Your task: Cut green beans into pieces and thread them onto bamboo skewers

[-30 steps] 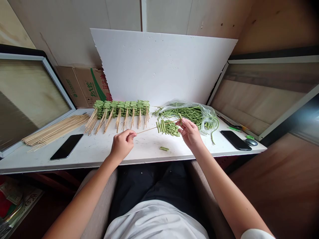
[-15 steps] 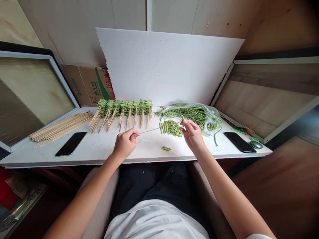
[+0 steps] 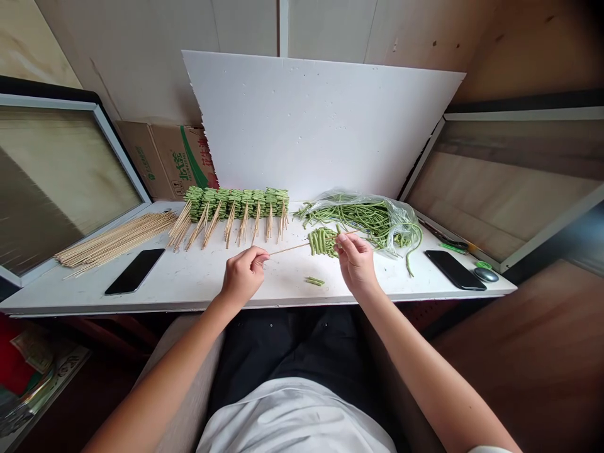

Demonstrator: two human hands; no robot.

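Plywood-walled nook with a white tabletop (image 3: 198, 296) across it and a sheet of white foam board (image 3: 321, 126) leaning at the back, a cardboard box (image 3: 165, 162) poking out behind its left edge. Far left of the left hand there's a loose pile of bamboo skewers (image 3: 116, 242), and a black smartphone (image 3: 134, 272) lies just beside that pile, closer to the table's front edge. Up past the left hand sits a neat row of finished green bean skewers (image 3: 236, 204), packed side by side with their bare sticks pointing toward the person.

The left hand (image 3: 244, 275) is closed in a pinch on the blunt end of a bamboo skewer (image 3: 297, 249), thumb and fingers together. That skewer runs right across the gap to a stack of threaded green beans (image 3: 323, 242), which sits between the two hands, up off the table. The right hand (image 3: 356, 264) is closed around the far end of the stack, right at the skewer's tip, though the fingers hide exactly what they're pinching.

Just below the stack, a small cut bean bunch (image 3: 314, 281) lies on the table. Right of the right hand is a plastic bag of long green beans (image 3: 358, 217), then a second black smartphone (image 3: 454, 269) and a small grey computer mouse (image 3: 486, 275).
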